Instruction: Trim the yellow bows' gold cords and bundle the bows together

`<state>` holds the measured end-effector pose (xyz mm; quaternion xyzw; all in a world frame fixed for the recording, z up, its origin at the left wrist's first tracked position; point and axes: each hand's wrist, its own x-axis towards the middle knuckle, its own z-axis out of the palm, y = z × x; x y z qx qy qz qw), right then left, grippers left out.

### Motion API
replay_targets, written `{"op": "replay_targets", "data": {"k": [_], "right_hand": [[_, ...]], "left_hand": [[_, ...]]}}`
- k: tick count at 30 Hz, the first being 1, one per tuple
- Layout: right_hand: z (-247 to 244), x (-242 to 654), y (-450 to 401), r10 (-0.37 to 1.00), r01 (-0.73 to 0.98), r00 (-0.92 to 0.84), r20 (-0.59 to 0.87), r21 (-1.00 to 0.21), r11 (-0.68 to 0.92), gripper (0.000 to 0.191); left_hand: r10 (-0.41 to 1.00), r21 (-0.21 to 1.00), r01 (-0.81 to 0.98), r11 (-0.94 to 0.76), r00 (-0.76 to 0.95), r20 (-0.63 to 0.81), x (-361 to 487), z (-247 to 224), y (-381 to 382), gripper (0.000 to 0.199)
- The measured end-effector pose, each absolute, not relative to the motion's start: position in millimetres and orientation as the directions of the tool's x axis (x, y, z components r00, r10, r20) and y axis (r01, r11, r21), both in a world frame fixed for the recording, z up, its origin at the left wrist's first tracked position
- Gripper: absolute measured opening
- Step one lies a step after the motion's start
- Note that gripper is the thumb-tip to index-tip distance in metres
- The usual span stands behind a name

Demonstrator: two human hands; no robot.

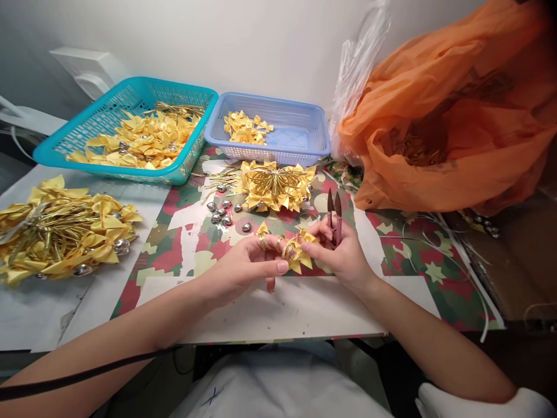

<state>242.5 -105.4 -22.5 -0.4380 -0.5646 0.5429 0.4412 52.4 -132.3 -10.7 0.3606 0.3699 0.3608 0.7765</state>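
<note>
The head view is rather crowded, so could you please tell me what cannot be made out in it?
All in the head view:
Snips: lower part hidden by the right hand.
Large flower bundle: cut off by the left edge.
Orange bag: contents mostly hidden by folds and shadow.
Specks: too small to identify.

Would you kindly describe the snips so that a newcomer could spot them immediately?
Start at the big orange bag on the right, then go left and down to the person's right hand. The snips are held there, their two dark, pointed blades sticking up, unlike the yellow bows nearby.
</note>
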Motion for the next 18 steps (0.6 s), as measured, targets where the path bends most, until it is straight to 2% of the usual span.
{"op": "replay_targets", "data": {"k": [5, 9, 12, 15, 18], "right_hand": [[-22.2, 244.4, -104.4, 0.977, 0.079, -0.208, 0.048, -0.995, 0.065, 0.051], [-21.0, 250.9, -101.6, 0.985, 0.115, -0.154, 0.076, -0.989, 0.094, 0.047], [-21.3, 253.8, -101.2, 0.988, 0.242, -0.135, 0.080, -0.964, 0.111, 0.042], [-21.9, 254.1, -101.5, 0.958, 0.418, -0.237, 0.161, -0.874, 0.250, 0.036], [-22.2, 253.7, -101.5, 0.885, 0.582, -0.405, 0.231, -0.681, 0.444, 0.037]], "left_hand": [[0.786, 0.790, -0.268, 0.552, 0.485, -0.384, 49.8, -9.8, -130.0, 0.026], [0.795, 0.719, -0.390, 0.575, 0.473, -0.379, 43.5, -2.5, -126.0, 0.027], [0.821, 0.689, -0.470, 0.552, 0.452, -0.350, 37.9, 4.7, -123.1, 0.021], [0.832, 0.692, -0.484, 0.535, 0.443, -0.334, 34.8, 10.5, -121.8, 0.018], [0.834, 0.709, -0.464, 0.532, 0.434, -0.342, 34.2, 12.8, -122.0, 0.028]]}}
